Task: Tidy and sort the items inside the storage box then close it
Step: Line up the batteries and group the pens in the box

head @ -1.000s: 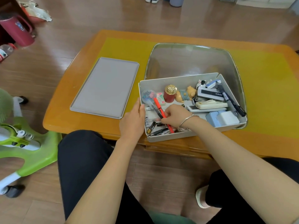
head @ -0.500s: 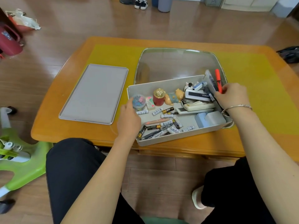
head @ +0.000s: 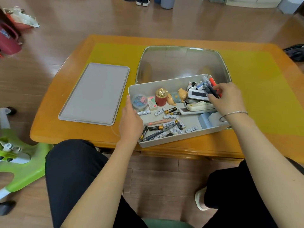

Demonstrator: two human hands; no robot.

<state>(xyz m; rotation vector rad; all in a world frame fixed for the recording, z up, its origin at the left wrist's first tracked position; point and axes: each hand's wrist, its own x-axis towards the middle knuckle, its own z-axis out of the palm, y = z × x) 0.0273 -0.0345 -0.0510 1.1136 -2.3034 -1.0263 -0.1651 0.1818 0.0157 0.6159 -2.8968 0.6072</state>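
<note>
The right hand (head: 227,97) has carried the red pen (head: 213,82) to the far right corner of the storage box (head: 164,83) and still grips it among the dark pens there, so the pens are gathering while the left hand (head: 130,121) holds the box wall

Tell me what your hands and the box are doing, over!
Left hand holds storage box rim. Right hand fingers pinch pens at far right corner. Batteries loose; lid off, left of box.
</note>
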